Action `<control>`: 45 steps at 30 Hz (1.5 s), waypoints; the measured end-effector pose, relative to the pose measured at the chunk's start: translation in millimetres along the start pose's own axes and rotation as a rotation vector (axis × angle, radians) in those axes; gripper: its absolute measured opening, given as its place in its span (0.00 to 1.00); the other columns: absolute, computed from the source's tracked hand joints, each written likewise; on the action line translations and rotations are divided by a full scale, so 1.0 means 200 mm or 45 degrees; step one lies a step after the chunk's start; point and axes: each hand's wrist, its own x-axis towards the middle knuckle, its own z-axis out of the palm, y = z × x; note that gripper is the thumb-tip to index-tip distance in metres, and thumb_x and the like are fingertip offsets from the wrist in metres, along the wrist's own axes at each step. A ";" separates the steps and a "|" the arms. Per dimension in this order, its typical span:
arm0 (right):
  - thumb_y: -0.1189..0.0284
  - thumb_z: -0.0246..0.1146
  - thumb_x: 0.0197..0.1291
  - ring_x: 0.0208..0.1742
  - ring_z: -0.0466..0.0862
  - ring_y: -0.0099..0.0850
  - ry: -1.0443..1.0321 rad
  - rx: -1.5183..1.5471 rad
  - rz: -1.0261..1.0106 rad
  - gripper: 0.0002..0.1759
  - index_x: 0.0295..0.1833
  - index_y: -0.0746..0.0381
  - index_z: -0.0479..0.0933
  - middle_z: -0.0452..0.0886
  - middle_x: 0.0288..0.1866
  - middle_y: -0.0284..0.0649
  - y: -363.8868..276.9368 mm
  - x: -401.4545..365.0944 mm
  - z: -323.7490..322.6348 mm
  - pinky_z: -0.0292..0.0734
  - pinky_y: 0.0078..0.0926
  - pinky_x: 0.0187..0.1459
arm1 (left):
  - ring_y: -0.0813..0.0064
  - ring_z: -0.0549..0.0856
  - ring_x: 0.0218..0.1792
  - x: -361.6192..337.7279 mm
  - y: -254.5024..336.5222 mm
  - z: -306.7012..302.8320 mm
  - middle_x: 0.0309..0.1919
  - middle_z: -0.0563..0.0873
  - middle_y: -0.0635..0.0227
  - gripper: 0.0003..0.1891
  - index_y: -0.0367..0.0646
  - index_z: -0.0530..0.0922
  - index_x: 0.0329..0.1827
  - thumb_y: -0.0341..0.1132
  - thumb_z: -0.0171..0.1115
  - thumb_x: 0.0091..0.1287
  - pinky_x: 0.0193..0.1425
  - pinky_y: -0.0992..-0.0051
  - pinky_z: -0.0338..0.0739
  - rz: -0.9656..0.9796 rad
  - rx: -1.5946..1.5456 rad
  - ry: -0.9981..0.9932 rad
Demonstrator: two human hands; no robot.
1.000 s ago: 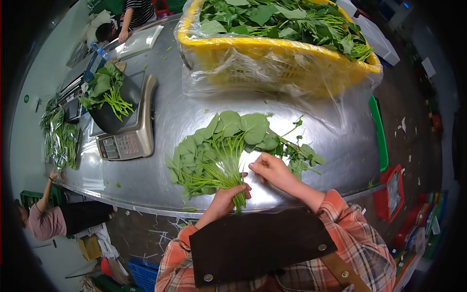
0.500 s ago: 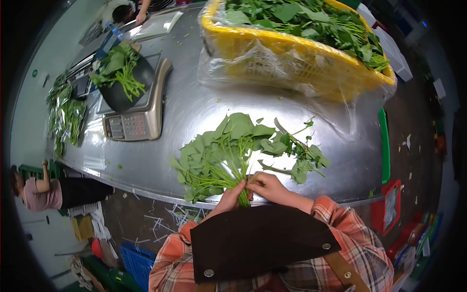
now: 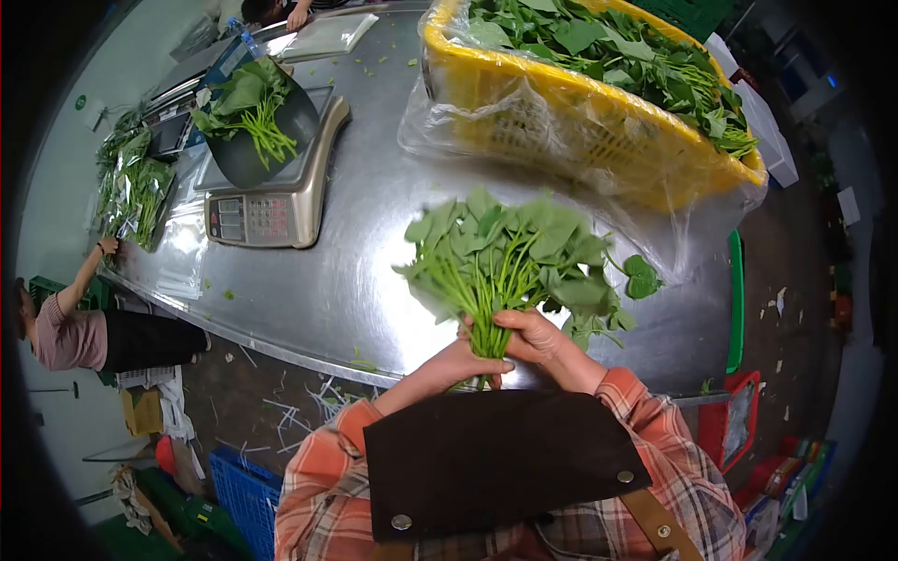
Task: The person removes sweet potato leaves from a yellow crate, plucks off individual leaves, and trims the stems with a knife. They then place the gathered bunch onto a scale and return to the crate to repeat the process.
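Left hand (image 3: 463, 365) and right hand (image 3: 533, 335) curl closed-fingered around a leafy bunch (image 3: 494, 271) by its stems over the metal table's (image 3: 365, 252) near edge, pale scraps (image 3: 327, 400) littering the floor (image 3: 234, 383), a plastic-draped yellow basket (image 3: 571, 107) beyond holding greens (image 3: 622, 56).

Left hand (image 3: 460, 361) lower, right hand (image 3: 533, 337) just above; hands curled closed, forearms (image 3: 576, 367) angled inward.

Tabletop (image 3: 369, 187) lies free between scale (image 3: 304, 210) and greens (image 3: 510, 257); ahead, crate (image 3: 486, 93) and perhaps loose film (image 3: 669, 238) block passage.
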 end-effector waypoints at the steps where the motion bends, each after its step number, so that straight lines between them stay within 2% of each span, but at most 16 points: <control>1: 0.67 0.63 0.57 0.47 0.78 0.33 0.078 -0.047 -0.083 0.24 0.56 0.68 0.69 0.77 0.49 0.44 0.00 0.01 0.02 0.74 0.34 0.51 | 0.69 0.81 0.37 -0.02 0.02 0.02 0.33 0.81 0.63 0.21 0.39 0.75 0.47 0.38 0.70 0.52 0.41 0.71 0.74 0.090 0.237 0.289; 4: 0.75 0.60 0.58 0.43 0.79 0.28 0.346 -0.134 -0.303 0.14 0.49 0.67 0.73 0.79 0.44 0.39 -0.01 0.05 0.14 0.75 0.27 0.48 | 0.61 0.82 0.39 -0.10 0.05 0.13 0.37 0.82 0.56 0.32 0.36 0.70 0.53 0.42 0.73 0.47 0.46 0.68 0.75 0.526 0.806 1.053; 7: 0.72 0.61 0.59 0.45 0.78 0.27 0.638 -1.020 -0.627 0.15 0.50 0.65 0.73 0.78 0.46 0.37 0.04 0.05 0.28 0.74 0.25 0.47 | 0.51 0.82 0.40 -0.04 0.07 0.14 0.36 0.81 0.55 0.30 0.37 0.67 0.52 0.35 0.72 0.47 0.41 0.64 0.76 0.664 0.826 1.039; 9: 0.69 0.63 0.57 0.45 0.77 0.28 0.442 -1.333 -0.839 0.18 0.51 0.65 0.72 0.78 0.48 0.39 0.11 0.05 0.19 0.73 0.28 0.47 | 0.55 0.82 0.40 0.06 -0.06 0.09 0.40 0.80 0.55 0.22 0.37 0.68 0.51 0.33 0.64 0.56 0.42 0.66 0.76 0.812 1.015 1.091; 11: 0.67 0.63 0.56 0.46 0.77 0.29 0.222 -1.716 -1.029 0.21 0.52 0.66 0.72 0.78 0.48 0.41 0.10 0.03 0.10 0.73 0.30 0.49 | 0.59 0.81 0.41 0.05 -0.07 0.07 0.38 0.80 0.59 0.18 0.38 0.69 0.51 0.33 0.59 0.59 0.46 0.63 0.76 0.734 0.026 0.737; 12: 0.67 0.63 0.56 0.48 0.78 0.30 0.280 -1.853 -0.079 0.22 0.53 0.68 0.71 0.78 0.49 0.44 -0.16 0.01 0.42 0.73 0.31 0.51 | 0.61 0.81 0.42 0.03 -0.08 0.05 0.38 0.80 0.60 0.16 0.38 0.70 0.51 0.32 0.57 0.61 0.48 0.61 0.76 0.666 -0.456 0.540; 15: 0.69 0.64 0.55 0.40 0.81 0.29 0.407 -1.693 -0.202 0.16 0.46 0.68 0.76 0.82 0.38 0.41 -0.18 0.01 0.11 0.75 0.26 0.45 | 0.64 0.80 0.42 0.04 -0.31 -0.14 0.35 0.80 0.61 0.18 0.37 0.70 0.54 0.36 0.54 0.64 0.58 0.54 0.71 0.273 -1.371 0.129; 18: 0.67 0.64 0.55 0.33 0.80 0.27 0.758 -1.965 -0.254 0.13 0.41 0.66 0.78 0.82 0.32 0.41 -0.15 -0.08 -0.09 0.74 0.25 0.38 | 0.63 0.79 0.40 0.01 -0.36 -0.17 0.35 0.80 0.62 0.18 0.38 0.70 0.55 0.37 0.54 0.64 0.54 0.57 0.72 0.161 -1.482 0.237; 23: 0.61 0.63 0.56 0.27 0.80 0.34 0.813 -2.048 -0.157 0.16 0.35 0.66 0.78 0.80 0.26 0.47 0.07 -0.14 -0.04 0.74 0.34 0.33 | 0.66 0.79 0.37 -0.04 -0.31 -0.12 0.32 0.79 0.65 0.19 0.40 0.70 0.55 0.38 0.56 0.64 0.49 0.63 0.74 0.066 -1.336 0.430; 25: 0.62 0.62 0.59 0.23 0.78 0.29 0.783 -1.964 -0.014 0.16 0.37 0.66 0.78 0.78 0.21 0.42 0.16 -0.06 -0.06 0.73 0.29 0.28 | 0.68 0.79 0.37 -0.02 -0.41 -0.18 0.33 0.79 0.66 0.17 0.40 0.71 0.54 0.37 0.57 0.64 0.49 0.65 0.74 0.078 -1.263 0.341; 27: 0.63 0.60 0.62 0.20 0.73 0.21 0.543 -1.180 0.153 0.14 0.36 0.65 0.77 0.74 0.18 0.34 0.19 0.08 -0.09 0.68 0.21 0.23 | 0.69 0.80 0.37 -0.02 -0.45 -0.22 0.34 0.80 0.66 0.16 0.41 0.72 0.53 0.35 0.57 0.64 0.49 0.65 0.74 0.096 -1.223 0.275; 28: 0.66 0.58 0.63 0.19 0.69 0.16 0.529 -1.213 0.212 0.11 0.36 0.64 0.76 0.69 0.19 0.28 0.20 0.11 -0.11 0.62 0.14 0.20 | 0.69 0.80 0.37 -0.03 -0.44 -0.22 0.33 0.80 0.67 0.14 0.41 0.73 0.51 0.34 0.57 0.64 0.49 0.65 0.74 0.108 -1.229 0.253; 38: 0.72 0.55 0.63 0.18 0.63 0.18 0.194 0.435 -0.469 0.07 0.35 0.64 0.70 0.65 0.21 0.32 -0.12 -0.18 0.17 0.60 0.17 0.18 | 0.71 0.81 0.37 -0.04 -0.38 -0.15 0.36 0.82 0.65 0.10 0.39 0.74 0.44 0.32 0.58 0.63 0.54 0.61 0.74 0.343 -1.491 0.535; 41: 0.69 0.56 0.63 0.20 0.69 0.20 0.081 -0.238 -0.452 0.10 0.41 0.66 0.70 0.69 0.22 0.32 -0.27 -0.21 0.20 0.65 0.18 0.21 | 0.72 0.80 0.34 -0.05 -0.36 -0.16 0.33 0.81 0.66 0.08 0.40 0.74 0.42 0.33 0.59 0.63 0.54 0.61 0.74 0.278 -1.452 0.418; 42: 0.69 0.55 0.63 0.20 0.70 0.22 0.350 -0.656 -0.342 0.08 0.39 0.65 0.71 0.70 0.22 0.33 -0.28 -0.15 0.18 0.66 0.19 0.22 | 0.72 0.80 0.33 -0.06 -0.36 -0.16 0.33 0.81 0.66 0.08 0.41 0.74 0.41 0.34 0.60 0.63 0.53 0.62 0.75 0.243 -1.445 0.356; 45: 0.71 0.50 0.65 0.18 0.72 0.22 0.505 -0.739 0.263 0.11 0.37 0.68 0.73 0.74 0.24 0.36 -0.12 -0.05 -0.08 0.67 0.19 0.19 | 0.73 0.79 0.31 -0.04 -0.38 -0.16 0.29 0.80 0.67 0.07 0.41 0.74 0.38 0.33 0.60 0.63 0.52 0.63 0.75 0.126 -1.380 0.425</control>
